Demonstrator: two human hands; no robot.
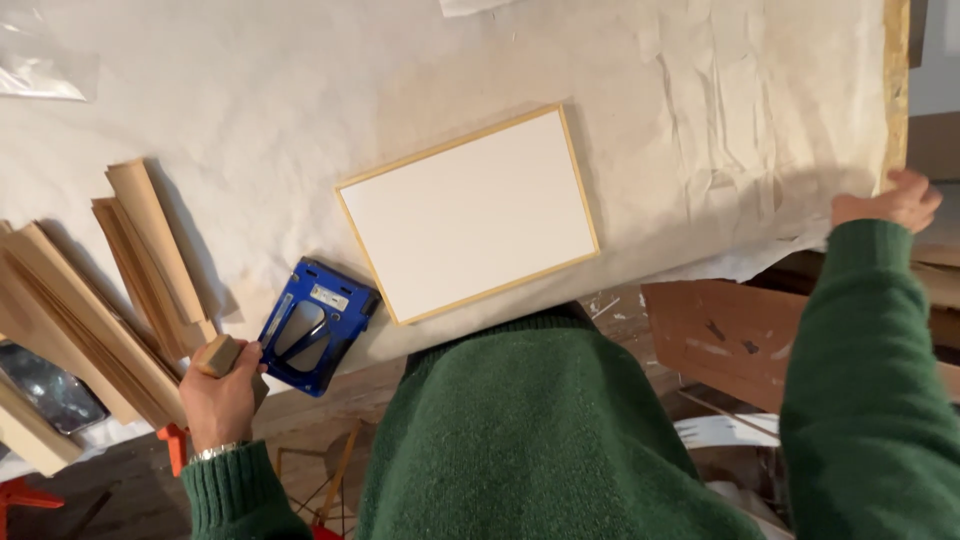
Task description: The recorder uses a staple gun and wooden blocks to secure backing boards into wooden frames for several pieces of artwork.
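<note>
Left hand [222,395] grip clenched on wood block [219,355] — right hand [890,203] outstretched, grip unclear.

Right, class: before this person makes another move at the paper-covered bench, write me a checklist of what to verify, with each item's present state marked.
1. Left hand has a firm hold on the small wooden block: ok, fingers wrapped round it.
2. Right hand is steady at the bench's right edge: cannot tell, grip hidden.
3. Framed white panel lies flat on the paper cover: ok.
4. Blue tool sits fully on the bench: not ok, it sits right at the near edge.
5. Stacked wood strips lie apart from the panel: ok.
</note>
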